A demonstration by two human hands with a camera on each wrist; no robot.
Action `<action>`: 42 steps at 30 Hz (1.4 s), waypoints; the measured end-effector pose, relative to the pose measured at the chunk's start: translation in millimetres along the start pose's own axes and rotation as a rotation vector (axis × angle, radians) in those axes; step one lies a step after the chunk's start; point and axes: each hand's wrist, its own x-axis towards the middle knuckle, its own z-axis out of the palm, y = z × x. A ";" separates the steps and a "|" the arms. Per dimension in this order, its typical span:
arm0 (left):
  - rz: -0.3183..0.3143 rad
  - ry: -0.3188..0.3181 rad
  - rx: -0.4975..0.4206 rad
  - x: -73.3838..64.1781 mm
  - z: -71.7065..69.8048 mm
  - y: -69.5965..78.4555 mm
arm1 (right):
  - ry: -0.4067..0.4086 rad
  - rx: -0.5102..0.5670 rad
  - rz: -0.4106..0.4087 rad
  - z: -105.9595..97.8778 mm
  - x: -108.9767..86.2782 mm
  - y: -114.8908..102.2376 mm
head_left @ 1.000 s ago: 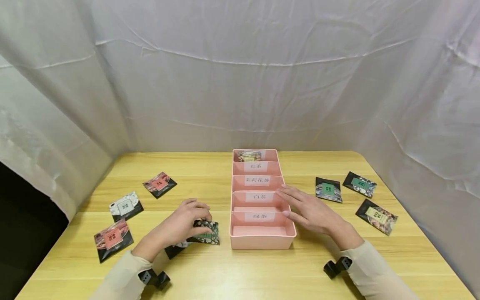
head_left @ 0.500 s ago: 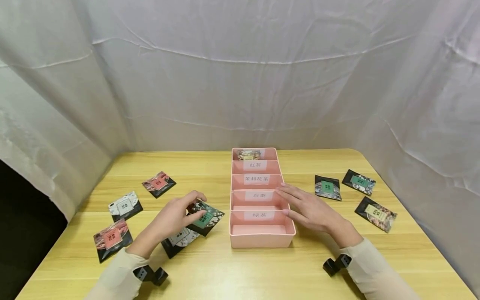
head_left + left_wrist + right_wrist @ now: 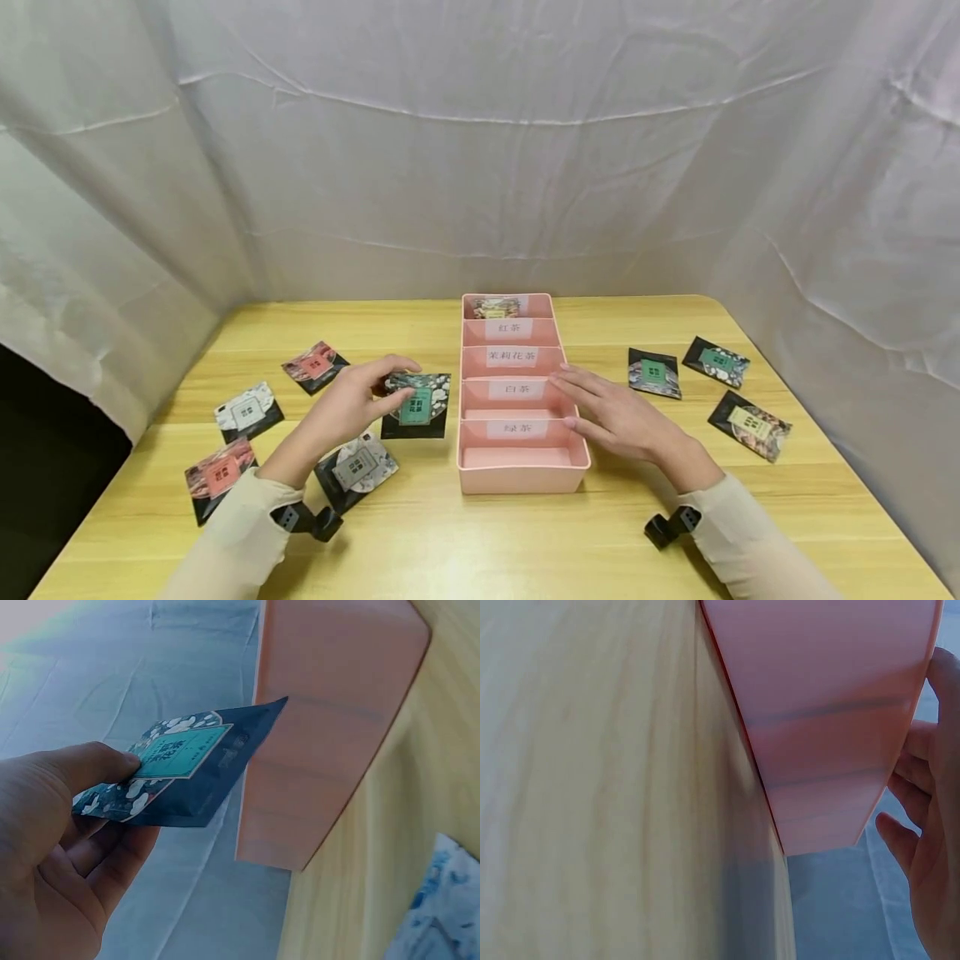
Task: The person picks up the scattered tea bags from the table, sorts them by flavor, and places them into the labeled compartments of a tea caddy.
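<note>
My left hand pinches a black tea sachet with a green label and white flowers, thumb on its printed face and fingers behind. The sachet hangs above the table, just left of a pink divided box. White labels with Chinese writing mark the box's compartments, and a yellow-labelled sachet lies in the farthest one. My right hand rests its straight fingertips on the box's right rim; in the right wrist view the fingers touch the side wall's top edge.
On the left of the wooden table lie two red-labelled sachets, a white one and a grey-labelled one. To the right lie two green-labelled sachets and a yellow-labelled one. Pale curtains surround the table.
My left hand has lifted the green-labelled sachet off the grey-labelled one, up and away from me, turning its face toward the head camera. The right hand has stayed at the box rim.
</note>
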 end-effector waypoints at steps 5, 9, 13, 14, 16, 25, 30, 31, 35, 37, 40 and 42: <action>-0.011 0.000 -0.052 11.2 -4.2 0.8 | 0.001 0.003 0.003 -0.1 -0.2 0.2; -0.042 0.002 -0.080 20.1 -4.7 0.2 | 0.015 -0.003 -0.013 0.2 -0.6 0.7; -0.045 0.008 -0.099 30.0 -2.9 -1.5 | 0.017 -0.010 -0.019 1.0 -0.8 0.8; -0.045 0.010 -0.104 32.5 -2.6 -1.7 | 0.014 -0.009 -0.017 0.9 -0.8 0.6; -0.050 0.006 -0.111 37.6 -1.4 -2.5 | 0.008 -0.009 -0.012 0.8 -0.9 0.4; -0.089 0.029 -0.147 61.6 3.8 -1.5 | -0.006 -0.003 0.003 0.1 -1.2 -1.1; -0.096 0.042 -0.178 74.9 8.5 0.1 | -0.010 0.011 0.015 1.1 -1.4 -0.8; -0.097 0.046 -0.180 77.6 9.9 -0.1 | -0.010 0.014 0.017 1.4 -1.5 -0.5; -0.086 0.059 -0.189 89.0 15.9 -0.7 | -0.014 0.019 0.024 2.4 -2.1 0.3; -0.081 0.064 -0.194 94.4 19.1 -0.5 | -0.014 0.018 0.025 2.6 -2.2 0.6; -0.079 0.059 -0.203 101.8 23.2 0.1 | -0.014 0.020 0.025 2.8 -2.0 1.0; -0.080 0.052 -0.208 106.2 25.5 1.1 | -0.014 0.019 0.025 2.9 -1.9 1.2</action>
